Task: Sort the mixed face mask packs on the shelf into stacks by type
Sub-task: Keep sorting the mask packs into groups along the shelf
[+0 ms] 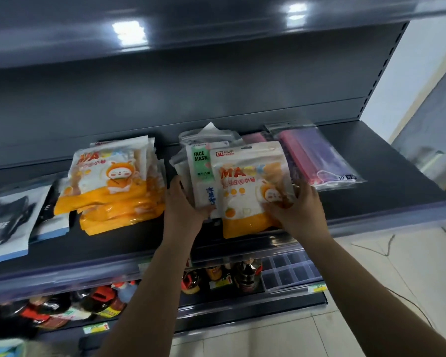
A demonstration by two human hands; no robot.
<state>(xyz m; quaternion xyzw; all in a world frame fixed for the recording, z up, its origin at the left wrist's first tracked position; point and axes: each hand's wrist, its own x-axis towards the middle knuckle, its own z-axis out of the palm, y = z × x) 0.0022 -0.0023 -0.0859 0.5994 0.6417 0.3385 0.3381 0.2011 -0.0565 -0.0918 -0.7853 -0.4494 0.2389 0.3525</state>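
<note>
From the head view, you faced a dark shelf (386,161) carrying several groups of mask packs. Both your hands were on a mixed pile (209,155) at the centre of the picture. Your left hand (183,202) curled round the pile's left edge, thumb up the side at about 11 o'clock from the palm and fingers tucked under a white pack with a green "FACE MASK" label (200,171). Your right hand (299,204) gripped the lower right corner of the top orange pack (247,191), fingertips curled onto its front and thumb behind its right edge. That pack lay on top of the pile, overlapping the green-label one, its orange bottom edge reaching toward the shelf's front lip.

At 9 o'clock from the pile, just beside your left hand, sat an orange stack (113,186) of the same cartoon-printed type, somewhat fanned out. Further toward 9 o'clock, at the left edge, lay dark packs (8,217) with blue-white borders, overlapping each other. At 2 o'clock from the pile lay a clear pack of purple and red masks (317,155), touching the pile's right side.

At 6 o'clock, on the lower shelf (242,313), stood bottles (245,276) and a clear divided box (291,271). Tiled floor (410,279) showed at 4 o'clock.
</note>
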